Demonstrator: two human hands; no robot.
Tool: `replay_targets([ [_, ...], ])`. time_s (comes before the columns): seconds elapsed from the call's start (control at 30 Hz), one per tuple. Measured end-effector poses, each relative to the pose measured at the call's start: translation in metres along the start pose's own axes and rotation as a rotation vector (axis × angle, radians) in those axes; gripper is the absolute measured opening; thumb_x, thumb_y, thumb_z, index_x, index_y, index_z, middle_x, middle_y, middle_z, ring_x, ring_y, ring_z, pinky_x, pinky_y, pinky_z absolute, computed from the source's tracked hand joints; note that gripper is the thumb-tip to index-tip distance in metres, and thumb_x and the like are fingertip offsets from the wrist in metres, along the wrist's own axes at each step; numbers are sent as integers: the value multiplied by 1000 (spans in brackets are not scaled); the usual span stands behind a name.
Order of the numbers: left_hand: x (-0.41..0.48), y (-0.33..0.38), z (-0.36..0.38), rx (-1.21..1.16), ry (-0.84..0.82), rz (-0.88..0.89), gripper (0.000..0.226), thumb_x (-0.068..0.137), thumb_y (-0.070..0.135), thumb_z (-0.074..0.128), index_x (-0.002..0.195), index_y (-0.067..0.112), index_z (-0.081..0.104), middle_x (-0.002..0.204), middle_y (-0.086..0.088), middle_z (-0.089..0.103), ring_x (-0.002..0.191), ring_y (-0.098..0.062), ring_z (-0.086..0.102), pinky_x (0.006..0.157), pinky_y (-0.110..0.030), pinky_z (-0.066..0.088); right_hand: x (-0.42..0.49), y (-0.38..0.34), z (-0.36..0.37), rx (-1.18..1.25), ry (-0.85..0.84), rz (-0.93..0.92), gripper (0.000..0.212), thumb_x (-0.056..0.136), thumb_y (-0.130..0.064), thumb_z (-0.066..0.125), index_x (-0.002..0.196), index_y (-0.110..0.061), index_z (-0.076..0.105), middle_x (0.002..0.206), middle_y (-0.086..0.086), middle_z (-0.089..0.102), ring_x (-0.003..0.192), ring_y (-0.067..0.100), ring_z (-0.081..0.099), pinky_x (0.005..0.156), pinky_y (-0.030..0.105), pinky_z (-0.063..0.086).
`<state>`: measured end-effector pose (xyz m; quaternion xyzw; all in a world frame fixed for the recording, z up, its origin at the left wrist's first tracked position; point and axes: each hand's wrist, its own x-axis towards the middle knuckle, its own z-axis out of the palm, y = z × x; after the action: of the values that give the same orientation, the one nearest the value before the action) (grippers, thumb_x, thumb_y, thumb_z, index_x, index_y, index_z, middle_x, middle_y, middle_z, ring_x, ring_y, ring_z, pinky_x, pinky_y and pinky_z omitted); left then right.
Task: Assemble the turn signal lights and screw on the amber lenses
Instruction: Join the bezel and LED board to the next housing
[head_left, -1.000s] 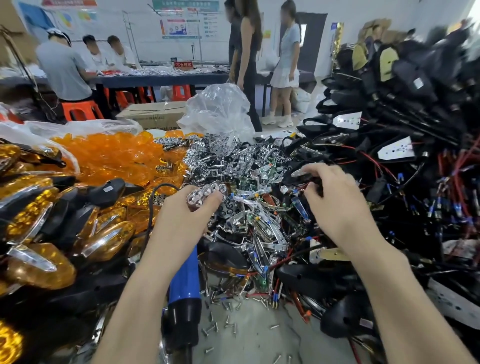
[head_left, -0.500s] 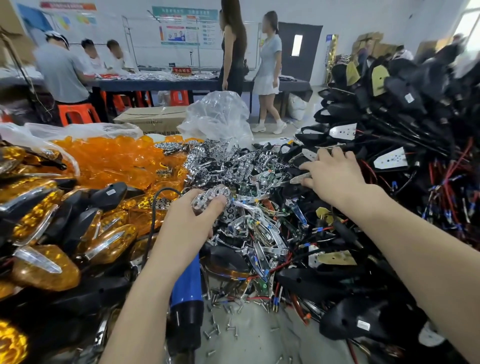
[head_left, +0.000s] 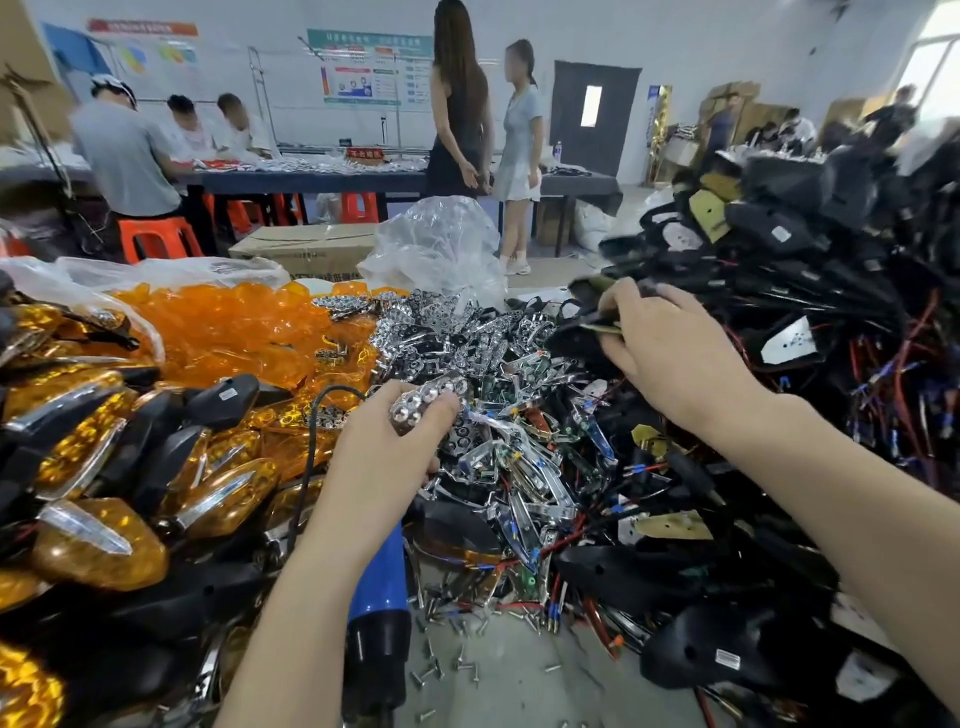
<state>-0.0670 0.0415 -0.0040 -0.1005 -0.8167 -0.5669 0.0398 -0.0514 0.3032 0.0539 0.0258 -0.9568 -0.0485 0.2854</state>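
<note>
Part pickup: left hand grips 1 chrome reflector; right hand fingers curl round 1 black housing. Next, probably: seat reflector into housing.

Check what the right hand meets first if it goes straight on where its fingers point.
The black housing: the right hand seems to curl its fingers over its edge. Beyond it lies the clear plastic bag, though depth is unclear.

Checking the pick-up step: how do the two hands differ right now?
The left hand holds a chrome reflector over the middle pile; the right hand reaches farther out, gripping a black housing at the right-hand pile. The left's part is shiny, the right's dark. Both grip one part.
</note>
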Motion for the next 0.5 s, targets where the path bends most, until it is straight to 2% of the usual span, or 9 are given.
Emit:
replay_targets([
  [0.07,-1,3,2,-51,2,19,14,87,60,62,98,59,54,68,-2,71,52,-9,59,61,-47,53,0,-3,-14,121,79,47,23,102,-22,51,119,-6,47,80,6,61,83,38,63,77,40,39],
  [0.1,-2,4,3,-75,5,42,12,87,59,63,86,63,52,65,-2,70,54,-13,58,62,-49,55,0,-3,-20,180,118,76,23,104,-24,50,119,-7,45,80,7,60,79,39,61,68,40,37],
  [0.17,-2,3,4,-76,38,66,22,88,58,63,79,70,47,64,-1,70,57,-15,61,63,-48,56,0,-3,-32,277,203,103,22,107,-26,46,121,-10,43,88,11,66,75,38,62,61,41,39],
  [0.23,-1,4,5,-113,68,58,22,87,59,62,95,64,42,64,1,70,58,-11,63,62,-41,57,0,-3,-44,393,279,98,20,108,-26,44,122,-12,42,96,10,68,75,34,63,60,41,45],
  [0.3,0,6,6,-103,69,46,38,86,60,61,114,50,37,64,2,71,55,-7,63,61,-33,54,-2,-4,-55,498,335,93,17,108,-26,43,122,-17,40,97,5,66,73,25,64,58,36,46],
  [0.37,0,6,7,-90,73,35,45,85,61,61,120,46,37,64,2,71,54,-6,63,64,-34,53,-2,-8,-61,535,355,75,19,108,-23,43,125,-17,39,97,3,64,71,21,63,58,34,46],
  [0.5,0,7,9,-67,70,12,63,85,61,61,139,35,41,63,1,70,54,-7,62,69,-41,56,7,-31,-70,519,152,45,25,109,-19,41,133,-15,41,99,-1,59,65,-2,51,55,26,41],
])
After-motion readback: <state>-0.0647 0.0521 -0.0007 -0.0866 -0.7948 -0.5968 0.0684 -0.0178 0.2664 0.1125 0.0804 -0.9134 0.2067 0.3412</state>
